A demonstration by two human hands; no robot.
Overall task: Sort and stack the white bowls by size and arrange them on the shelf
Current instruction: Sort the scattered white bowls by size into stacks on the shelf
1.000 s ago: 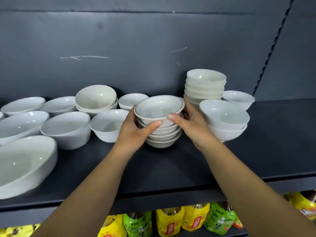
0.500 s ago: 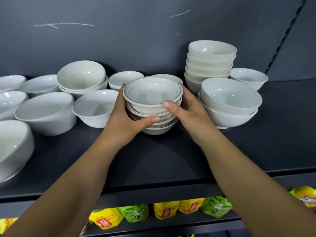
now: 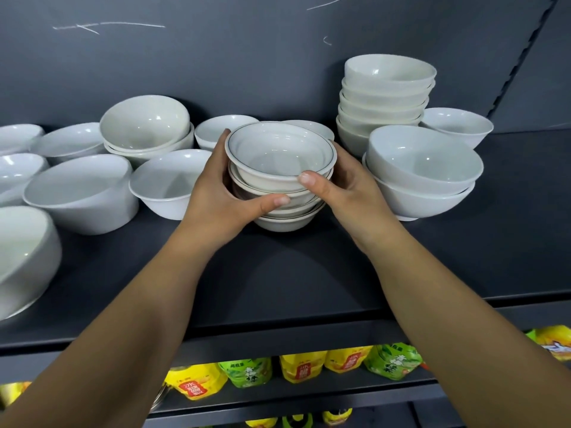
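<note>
The stack of rimmed bowls (image 3: pixel 279 180) stands at the middle of the dark shelf (image 3: pixel 309 273). It is four or five bowls nested together, each with a thin dark line round the lip, and the lowest seems to rest on the board. Both hands are clasped round it. The left hand (image 3: pixel 222 196) curls about the left side with its thumb laid across the front of the lower bowls. The right hand (image 3: pixel 349 189) cups the right side with its thumb pressed on the lip of the top bowl (its other fingers go round the back, out of sight).

Just beside the right hand sits a pair of large bowls (image 3: pixel 423 177), one inside the other. Behind them is a tall stack (image 3: pixel 386 97) of matching bowls, with a single bowl (image 3: pixel 457 126) further right.

The left side looks less settled. A nested pair (image 3: pixel 145 134) stands at the back, a lone deep bowl (image 3: pixel 167 183) sits close to the left hand, and several slant-cut bowls (image 3: pixel 80 193) lie loose beyond.

I would judge the job roughly half done. The right-hand groups look sorted by size, while the left-hand bunch remains to be matched, stacked and lined up. Yellow and green drink packs (image 3: pixel 247 375) fill the shelf below.
</note>
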